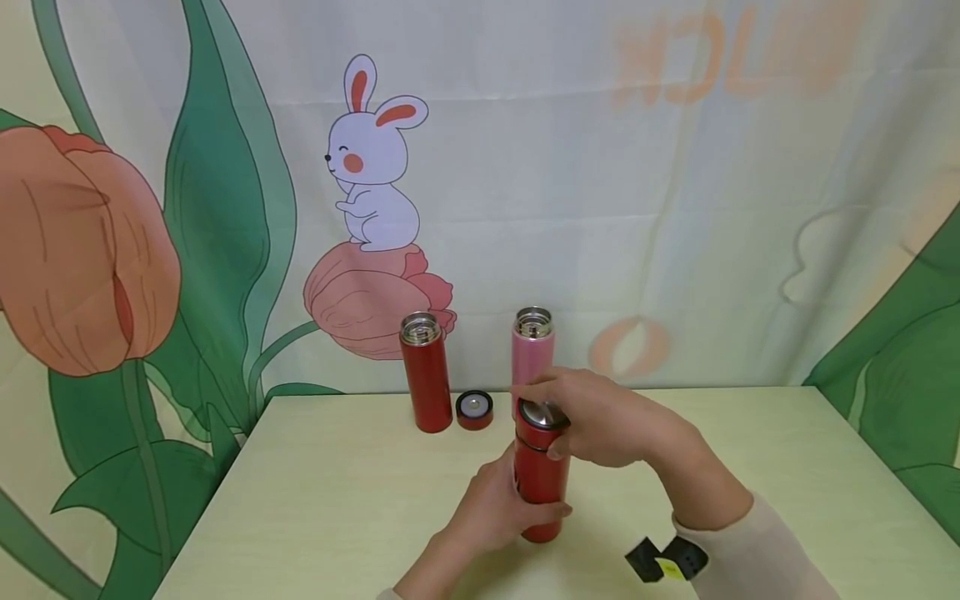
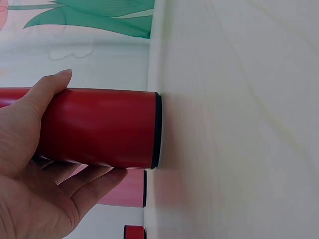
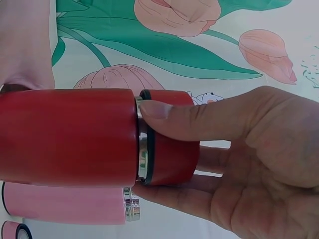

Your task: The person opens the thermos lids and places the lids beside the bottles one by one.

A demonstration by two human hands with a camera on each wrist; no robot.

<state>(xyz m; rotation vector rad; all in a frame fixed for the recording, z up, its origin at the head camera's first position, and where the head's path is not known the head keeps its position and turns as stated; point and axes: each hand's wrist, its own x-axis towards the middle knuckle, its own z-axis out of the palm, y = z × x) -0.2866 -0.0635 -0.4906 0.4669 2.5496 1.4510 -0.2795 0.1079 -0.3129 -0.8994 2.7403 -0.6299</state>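
Note:
A red thermos flask (image 1: 542, 483) stands in front of me, its base close to or on the table. My left hand (image 1: 491, 504) grips its lower body, thumb on one side and fingers on the other. My right hand (image 1: 611, 417) holds the red lid (image 3: 172, 137) between thumb and fingers. In the right wrist view a strip of steel neck (image 3: 143, 154) shows between lid and body. Just behind stands a lidless pink thermos (image 1: 532, 354), partly hidden by my right hand. A second red thermos (image 1: 426, 379), also lidless, is further left.
A loose red lid (image 1: 474, 410) lies beside the left red thermos with its inside facing up. The pale table (image 1: 330, 500) ends at a printed cloth backdrop (image 1: 525, 167). A black device (image 1: 667, 558) sits at my right sleeve.

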